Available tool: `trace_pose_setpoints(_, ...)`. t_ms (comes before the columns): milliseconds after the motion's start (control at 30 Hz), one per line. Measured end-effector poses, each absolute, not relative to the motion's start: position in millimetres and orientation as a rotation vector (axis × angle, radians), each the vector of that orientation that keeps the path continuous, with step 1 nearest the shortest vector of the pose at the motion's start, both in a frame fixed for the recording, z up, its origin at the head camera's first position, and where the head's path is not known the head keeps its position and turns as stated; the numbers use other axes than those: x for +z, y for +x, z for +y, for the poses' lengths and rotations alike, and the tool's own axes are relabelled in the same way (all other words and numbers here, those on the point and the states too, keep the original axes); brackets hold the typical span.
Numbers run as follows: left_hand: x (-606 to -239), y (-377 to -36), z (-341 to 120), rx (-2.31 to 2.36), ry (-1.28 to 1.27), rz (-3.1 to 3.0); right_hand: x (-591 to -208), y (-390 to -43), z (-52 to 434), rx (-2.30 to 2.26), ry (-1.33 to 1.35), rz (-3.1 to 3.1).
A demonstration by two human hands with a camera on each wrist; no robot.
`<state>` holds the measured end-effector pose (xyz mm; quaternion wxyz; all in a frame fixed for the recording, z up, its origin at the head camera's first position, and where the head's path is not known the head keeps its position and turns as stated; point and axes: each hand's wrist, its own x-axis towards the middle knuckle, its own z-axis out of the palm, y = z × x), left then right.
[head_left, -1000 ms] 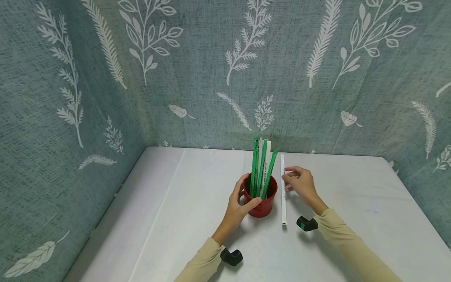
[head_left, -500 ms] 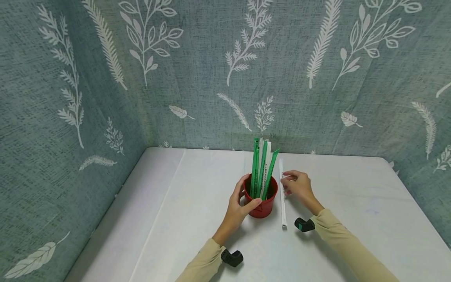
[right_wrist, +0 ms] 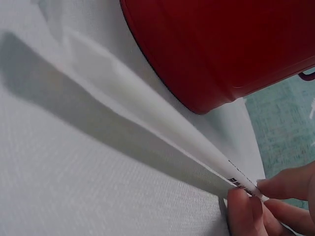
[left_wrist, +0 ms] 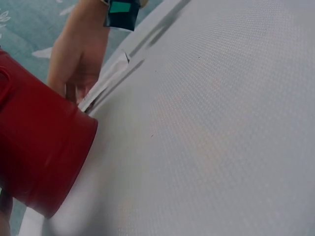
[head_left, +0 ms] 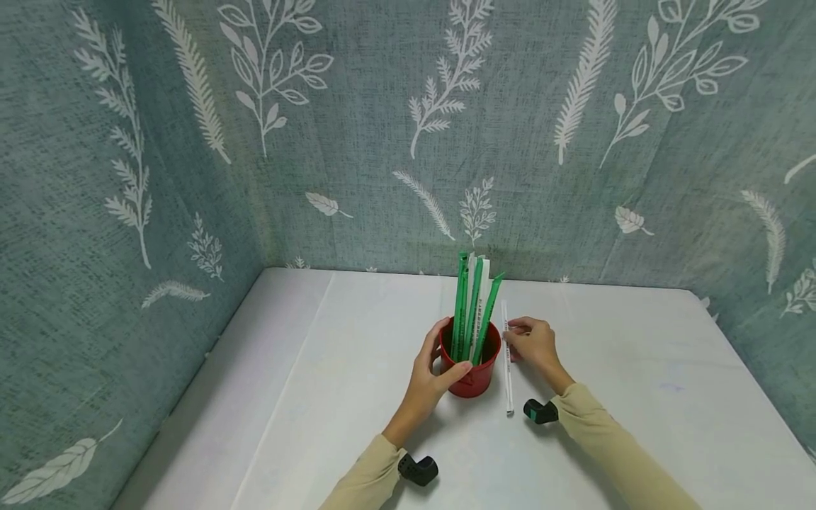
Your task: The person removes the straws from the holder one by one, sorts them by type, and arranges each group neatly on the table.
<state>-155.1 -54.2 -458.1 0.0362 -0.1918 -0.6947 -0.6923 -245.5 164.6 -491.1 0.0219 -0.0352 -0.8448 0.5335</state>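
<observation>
A small red bucket (head_left: 472,372) stands on the white table (head_left: 637,397), holding several green and white wrapped sticks (head_left: 474,304). My left hand (head_left: 436,361) grips the bucket's left side, thumb on its front rim. My right hand (head_left: 529,343) pinches a long white paper-wrapped stick (head_left: 506,361) just right of the bucket, its near end touching the table. The right wrist view shows the fingertips (right_wrist: 251,206) pinching the white stick (right_wrist: 162,142) beside the red bucket (right_wrist: 221,44). In the left wrist view the bucket (left_wrist: 39,157) fills the left, with my right hand (left_wrist: 78,54) behind it.
Teal leaf-patterned cloth walls (head_left: 191,142) close in the table on the left, back and right. Black wrist cameras sit at both sleeves (head_left: 417,469) (head_left: 540,411). Bare tabletop spreads to either side of the bucket.
My right hand has closed on the white stick and drawn it leftward, nearer the bucket, lifting its far end. The left hand stays on the bucket.
</observation>
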Motion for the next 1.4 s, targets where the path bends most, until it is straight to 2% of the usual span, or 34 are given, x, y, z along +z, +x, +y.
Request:
trace_pose_setpoints(367, -461.3, -155.2, -57.6, -2.119, -0.566, -2.147, -493.1, -245.1, 156.8, 1.668, -0.134, -2.577)
trace_pose_setpoints(700, -492.8, -169.6, -54.3, -2.109, -0.566, -2.123, -490.7, -242.7, 160.8, 1.530, -0.103, -2.630)
trace_pose_setpoints(867, -486.5, -168.0, -53.8, -2.106, -0.576, -2.119, -488.0, -244.0, 165.8, 1.471, -0.100, -2.640)
trace_pose_setpoints(1400, -491.7, -171.3, -51.5, -2.103, -0.575, -2.122, -458.8, -240.3, 175.6, 1.701, 0.035, -2.585)
